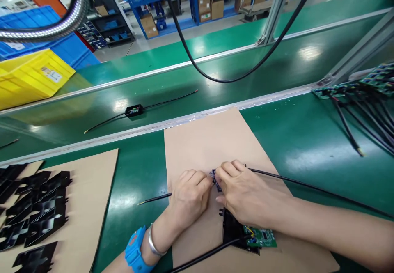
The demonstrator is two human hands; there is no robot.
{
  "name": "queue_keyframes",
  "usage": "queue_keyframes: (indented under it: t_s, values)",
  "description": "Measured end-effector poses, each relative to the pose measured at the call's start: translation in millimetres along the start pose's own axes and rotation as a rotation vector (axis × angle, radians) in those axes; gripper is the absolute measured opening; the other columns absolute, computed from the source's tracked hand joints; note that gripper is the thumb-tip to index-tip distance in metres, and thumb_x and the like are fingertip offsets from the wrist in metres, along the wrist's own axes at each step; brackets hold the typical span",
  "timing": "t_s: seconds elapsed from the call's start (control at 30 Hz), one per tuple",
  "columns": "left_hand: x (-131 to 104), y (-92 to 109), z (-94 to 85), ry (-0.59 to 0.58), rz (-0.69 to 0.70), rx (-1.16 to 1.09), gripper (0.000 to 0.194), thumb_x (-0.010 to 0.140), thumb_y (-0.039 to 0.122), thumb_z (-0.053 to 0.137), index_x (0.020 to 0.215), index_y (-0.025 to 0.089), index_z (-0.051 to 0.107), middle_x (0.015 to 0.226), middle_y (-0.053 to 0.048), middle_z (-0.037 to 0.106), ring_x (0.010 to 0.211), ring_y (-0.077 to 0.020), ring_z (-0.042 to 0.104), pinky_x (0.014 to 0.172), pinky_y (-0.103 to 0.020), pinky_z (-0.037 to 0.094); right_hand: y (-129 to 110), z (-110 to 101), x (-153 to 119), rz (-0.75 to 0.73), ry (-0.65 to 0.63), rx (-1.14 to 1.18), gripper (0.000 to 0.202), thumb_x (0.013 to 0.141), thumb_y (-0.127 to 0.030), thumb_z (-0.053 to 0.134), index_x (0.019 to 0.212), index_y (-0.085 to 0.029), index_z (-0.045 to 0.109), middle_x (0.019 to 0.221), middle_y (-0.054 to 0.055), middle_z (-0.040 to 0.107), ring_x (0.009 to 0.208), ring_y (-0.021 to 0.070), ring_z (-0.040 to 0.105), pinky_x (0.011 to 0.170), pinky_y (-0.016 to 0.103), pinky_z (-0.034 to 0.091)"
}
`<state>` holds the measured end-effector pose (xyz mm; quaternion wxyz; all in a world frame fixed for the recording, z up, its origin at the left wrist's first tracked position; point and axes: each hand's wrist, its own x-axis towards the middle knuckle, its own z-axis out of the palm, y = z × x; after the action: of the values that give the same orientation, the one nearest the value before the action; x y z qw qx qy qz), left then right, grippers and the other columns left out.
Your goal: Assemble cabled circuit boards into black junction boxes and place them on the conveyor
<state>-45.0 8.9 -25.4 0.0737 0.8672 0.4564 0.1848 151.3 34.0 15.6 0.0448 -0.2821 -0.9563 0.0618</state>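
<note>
My left hand (190, 195) is closed around a black cable (156, 198), whose bare end sticks out to the left. Close beside it, the fingers of my right hand (246, 193) pinch a small circuit board assembly (216, 178), mostly hidden under them. Another black cable (286, 177) runs from behind my right hand toward the right edge. Below that hand, a black plastic housing (233, 227) lies on a cardboard sheet (203, 145). A green circuit board (265, 237) with a yellow wire and thick cable rests partly over the housing.
Black plastic housings (46, 207) lie on cardboard at left. Circuit boards with cables (347, 90) are piled at right. Beyond the metal rail (138, 131) sits a wired black box (134, 110). A yellow bin (33, 76) stands back left; a black cable loop (221, 80) hangs ahead.
</note>
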Motion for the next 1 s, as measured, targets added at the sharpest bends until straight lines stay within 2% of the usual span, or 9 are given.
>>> queue_keyframes:
  t_s: [0.1,0.23,0.3,0.37,0.47,0.57,0.67,0.87,1.0]
  values:
    - [6.0,5.3,-12.5,-0.027,-0.001,0.005,0.018,0.093,0.012,0.046,0.089,0.017,0.063,0.083,-0.006,0.062,0.077,-0.0201,0.054,0.071,-0.035,0.047,15.8,-7.0,-11.3,0.023,0.028,0.171,0.028,0.093,-0.031,0.052,0.106,-0.012,0.068,0.102,0.013,0.056,0.098,0.0281,0.047,0.083,0.045,0.042]
    - [17.7,19.8,-31.2,-0.061,0.064,-0.063,0.017,0.089,0.014,0.048,0.101,0.014,0.059,0.097,-0.01,0.061,0.088,-0.0232,0.055,0.078,-0.039,0.048,45.2,-18.3,-43.8,0.138,0.166,0.339,0.035,0.091,-0.024,0.052,0.126,-0.019,0.058,0.122,0.014,0.053,0.114,0.0276,0.045,0.095,0.045,0.041]
    - [22.7,24.4,-32.7,-0.116,0.156,-0.108,0.021,0.088,0.016,0.049,0.107,0.013,0.058,0.108,-0.011,0.061,0.097,-0.0247,0.055,0.085,-0.041,0.047,55.4,-17.4,-57.4,0.232,0.187,0.386,0.034,0.092,-0.024,0.051,0.125,-0.016,0.055,0.118,0.013,0.057,0.11,0.0253,0.05,0.093,0.042,0.043]
    - [25.7,24.9,-27.6,-0.176,0.228,-0.109,0.028,0.088,0.015,0.049,0.115,0.013,0.056,0.121,-0.011,0.06,0.107,-0.0254,0.054,0.092,-0.041,0.045,60.6,-11.7,-64.4,0.296,0.141,0.45,0.027,0.092,-0.025,0.051,0.118,-0.016,0.057,0.111,0.011,0.062,0.104,0.0229,0.056,0.09,0.038,0.046]
    - [26.1,21.2,-14.7,-0.222,0.28,-0.053,0.042,0.088,0.008,0.046,0.129,0.014,0.051,0.132,-0.009,0.057,0.115,-0.0251,0.052,0.094,-0.04,0.043,62.5,-2.7,-62.3,0.366,0.067,0.527,0.016,0.093,-0.02,0.048,0.103,-0.018,0.06,0.101,0.007,0.066,0.093,0.0196,0.06,0.083,0.033,0.047]
    - [24.0,19.0,-6.5,-0.204,0.279,-0.025,0.047,0.088,0.003,0.044,0.133,0.014,0.048,0.131,-0.007,0.059,0.118,-0.0245,0.05,0.097,-0.039,0.043,63.1,-2.2,-52.1,0.399,0.028,0.546,0.015,0.092,-0.016,0.046,0.096,-0.019,0.061,0.094,0.004,0.066,0.085,0.0181,0.061,0.076,0.031,0.046]
    - [22.8,20.1,-4.6,-0.186,0.256,-0.057,0.044,0.089,0.002,0.042,0.13,0.012,0.052,0.126,-0.007,0.062,0.116,-0.0234,0.051,0.098,-0.037,0.043,62.9,-6.3,-41.2,0.362,0.025,0.557,0.019,0.091,-0.011,0.043,0.094,-0.019,0.061,0.088,0.004,0.064,0.079,0.0173,0.059,0.072,0.029,0.044]
    - [22.0,21.5,-3.0,-0.22,0.228,-0.104,0.036,0.093,0.008,0.041,0.127,0.011,0.054,0.124,-0.008,0.062,0.106,-0.0231,0.055,0.093,-0.039,0.048,62.2,-6.6,-30.4,0.058,0.017,0.454,0.029,0.079,0.002,0.037,0.084,-0.015,0.06,0.077,0.004,0.057,0.071,0.0166,0.051,0.063,0.028,0.041]
    - [22.1,20.5,-2.5,-0.214,0.244,-0.101,0.031,0.094,0.01,0.042,0.121,0.01,0.056,0.124,-0.008,0.062,0.105,-0.0236,0.054,0.093,-0.039,0.048,66.9,-4.8,-32.9,0.002,0.011,0.34,0.033,0.084,0.003,0.034,0.086,-0.014,0.062,0.08,0.005,0.059,0.071,0.0169,0.049,0.062,0.029,0.04]
